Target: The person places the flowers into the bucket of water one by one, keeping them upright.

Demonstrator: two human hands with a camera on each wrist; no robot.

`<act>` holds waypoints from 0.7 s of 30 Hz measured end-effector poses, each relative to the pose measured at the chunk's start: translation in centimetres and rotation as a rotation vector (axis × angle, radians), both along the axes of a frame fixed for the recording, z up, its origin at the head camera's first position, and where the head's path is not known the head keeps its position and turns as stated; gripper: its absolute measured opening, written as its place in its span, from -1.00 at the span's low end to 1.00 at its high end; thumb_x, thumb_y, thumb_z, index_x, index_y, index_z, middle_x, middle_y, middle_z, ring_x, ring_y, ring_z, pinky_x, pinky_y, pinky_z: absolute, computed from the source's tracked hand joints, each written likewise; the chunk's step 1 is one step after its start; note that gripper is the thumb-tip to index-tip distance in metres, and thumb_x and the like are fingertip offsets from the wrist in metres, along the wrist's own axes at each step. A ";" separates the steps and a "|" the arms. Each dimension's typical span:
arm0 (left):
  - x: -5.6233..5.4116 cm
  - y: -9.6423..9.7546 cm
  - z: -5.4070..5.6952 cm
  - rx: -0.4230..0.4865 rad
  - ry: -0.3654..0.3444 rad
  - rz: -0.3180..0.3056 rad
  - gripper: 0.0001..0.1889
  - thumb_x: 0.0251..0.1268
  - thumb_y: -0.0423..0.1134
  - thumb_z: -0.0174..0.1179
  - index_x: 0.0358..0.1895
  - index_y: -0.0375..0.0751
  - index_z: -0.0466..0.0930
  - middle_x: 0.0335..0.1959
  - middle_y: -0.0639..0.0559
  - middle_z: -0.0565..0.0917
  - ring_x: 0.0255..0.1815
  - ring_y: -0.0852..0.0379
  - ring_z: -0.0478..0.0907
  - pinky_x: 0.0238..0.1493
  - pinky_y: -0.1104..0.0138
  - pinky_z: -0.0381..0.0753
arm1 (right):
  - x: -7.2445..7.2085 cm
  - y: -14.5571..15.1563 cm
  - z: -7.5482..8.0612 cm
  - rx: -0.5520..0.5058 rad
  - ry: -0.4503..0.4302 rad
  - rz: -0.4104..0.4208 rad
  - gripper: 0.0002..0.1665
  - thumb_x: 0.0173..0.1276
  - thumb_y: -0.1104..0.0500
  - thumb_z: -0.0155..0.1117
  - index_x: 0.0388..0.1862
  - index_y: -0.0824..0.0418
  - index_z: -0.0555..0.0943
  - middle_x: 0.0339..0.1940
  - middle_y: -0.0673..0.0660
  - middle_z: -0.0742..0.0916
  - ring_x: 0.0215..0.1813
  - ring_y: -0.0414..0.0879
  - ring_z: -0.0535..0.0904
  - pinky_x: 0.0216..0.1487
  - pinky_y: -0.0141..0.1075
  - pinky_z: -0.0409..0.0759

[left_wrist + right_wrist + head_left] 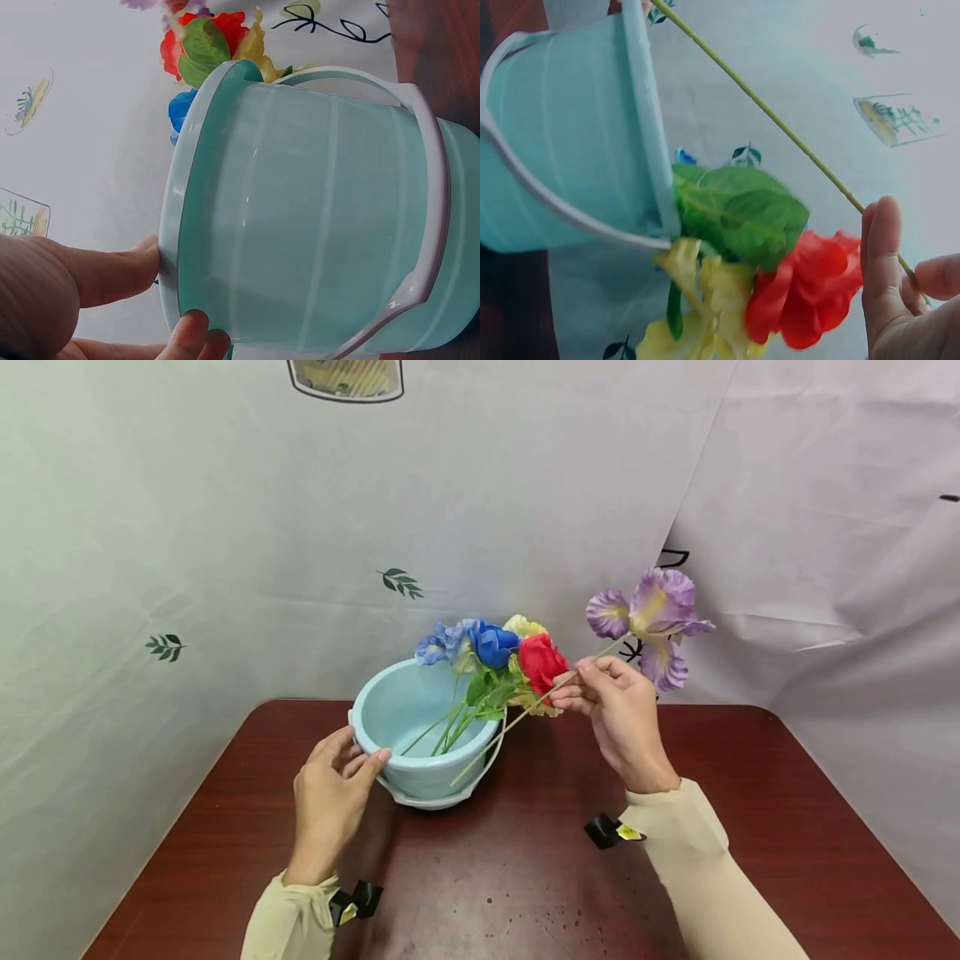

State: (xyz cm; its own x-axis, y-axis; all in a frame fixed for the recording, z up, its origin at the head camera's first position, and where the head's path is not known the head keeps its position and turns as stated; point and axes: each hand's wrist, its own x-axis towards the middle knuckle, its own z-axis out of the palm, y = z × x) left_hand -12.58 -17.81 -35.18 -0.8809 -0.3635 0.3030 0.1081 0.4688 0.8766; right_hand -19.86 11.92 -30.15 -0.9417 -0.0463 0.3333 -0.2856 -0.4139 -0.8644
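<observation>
A light blue bucket (pixel 427 777) stands on the table, and my left hand (pixel 333 785) grips its rim at the near left, thumb over the top edge and fingers outside. My right hand (pixel 618 718) pinches the thin stem (pixel 795 139) of a purple iris (pixel 660 610) right of the bucket. The bloom is up at the right, while the stem slants down left across the front of the bucket. Inside the bucket, several flowers lean on the right rim: a red rose (pixel 542 662), a blue flower (pixel 495 645), a pale blue iris (pixel 447 645) and a yellow flower (pixel 720 300).
The dark red-brown table (pixel 525 877) reaches back to a pale cloth backdrop (pixel 262 527) with printed leaves. The bucket's white handle (pixel 435 195) hangs down around its side. Black straps with cameras sit at both cuffs.
</observation>
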 end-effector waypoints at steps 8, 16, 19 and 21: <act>0.0 0.0 0.0 0.007 0.002 -0.004 -0.40 0.11 -0.41 0.39 0.24 -0.49 0.41 0.09 -0.29 0.53 -0.04 -0.15 0.65 -0.20 0.77 0.48 | 0.2 -1.7 0.9 -0.052 0.043 0.024 -0.87 0.49 0.36 0.02 -0.26 0.43 0.47 -0.36 0.29 0.75 -0.37 0.05 0.73 -0.20 -0.11 0.72; 0.1 0.0 0.0 0.016 0.006 -0.004 -0.40 0.11 -0.41 0.39 0.23 -0.49 0.41 0.09 -0.29 0.53 -0.04 -0.15 0.65 -0.20 0.77 0.49 | -0.2 -3.9 0.4 -0.031 0.067 0.080 -0.84 0.45 0.39 0.06 -0.23 0.56 0.46 -0.31 0.37 0.73 -0.37 0.07 0.73 -0.17 -0.06 0.71; 0.1 0.0 -0.1 0.020 0.007 -0.005 -0.41 0.11 -0.41 0.39 0.24 -0.48 0.42 0.10 -0.28 0.53 -0.04 -0.15 0.65 -0.20 0.76 0.49 | -0.4 -4.6 0.2 0.000 0.076 0.085 -0.80 0.43 0.41 0.08 -0.20 0.63 0.45 -0.28 0.44 0.71 -0.37 0.07 0.73 -0.18 -0.07 0.72; 0.0 0.0 -0.1 0.022 0.007 -0.003 -0.41 0.11 -0.41 0.38 0.24 -0.48 0.42 0.10 -0.27 0.53 -0.04 -0.14 0.65 -0.20 0.76 0.49 | -0.4 -5.0 0.0 0.034 0.071 0.086 -0.79 0.42 0.41 0.09 -0.21 0.65 0.44 -0.25 0.52 0.68 -0.38 0.06 0.73 -0.18 -0.08 0.72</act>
